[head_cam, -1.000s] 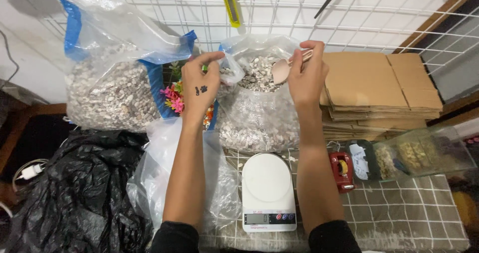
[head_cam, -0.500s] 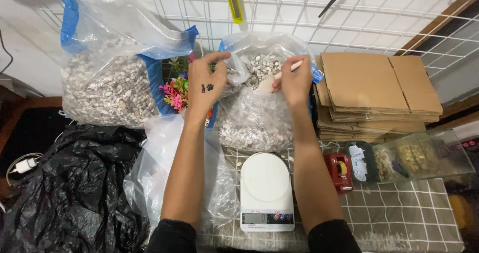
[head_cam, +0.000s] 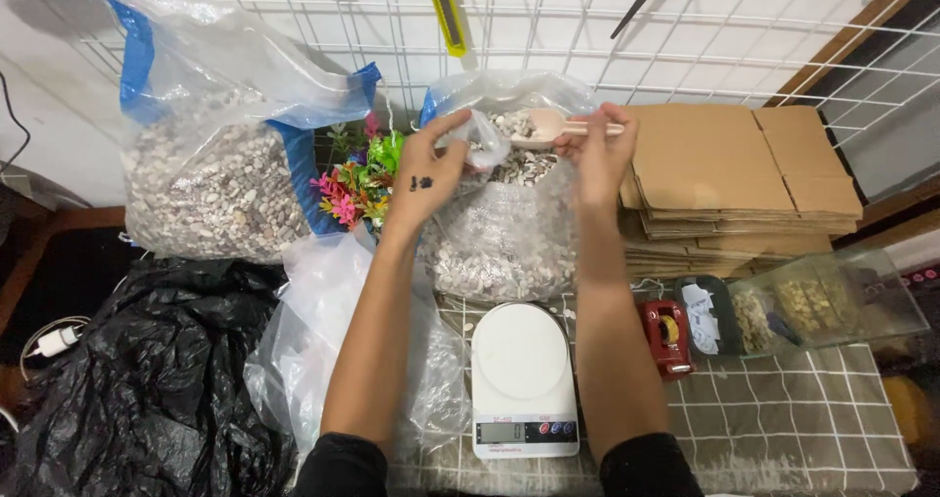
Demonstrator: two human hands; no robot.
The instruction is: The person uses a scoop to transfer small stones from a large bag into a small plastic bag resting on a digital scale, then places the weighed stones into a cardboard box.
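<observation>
Black crumpled plastic sheeting [head_cam: 127,379] fills the lower left of the frame, the biggest thing in view. Above it, at upper left, a large clear plastic bag with blue edging [head_cam: 211,179] leans on the white wire grid wall [head_cam: 685,37], heavy with small pale and brown speckled pieces, seeds or pebbles by the look. A stack of flat brown cardboard sheets [head_cam: 729,179] sits at upper right. At upper centre stands a second clear plastic bag of the same speckled pieces [head_cam: 504,233], open at the top.

The step in hand looks like scooping from this centre bag. The left hand [head_cam: 431,169] pinches the bag's rim, fingers closed on the plastic to hold the mouth open. The right hand [head_cam: 595,154] grips the handle of a small pale wooden scoop [head_cam: 543,125], fingers wrapped narrowly around it; the scoop's bowl sits at the bag's mouth, just over the contents. Carrying a load out would call for keeping the scoop level.

Below, on the grey checked desk [head_cam: 783,428], a white round-topped digital kitchen scale [head_cam: 522,379] stands bare. A crumpled empty clear bag [head_cam: 323,350] lies at lower centre-left. To the right, a clear rectangular tray [head_cam: 813,306] holds small sorted heaps, beside a small red tape dispenser [head_cam: 666,335]. Bright plastic flowers [head_cam: 357,179] peek between the bags.
</observation>
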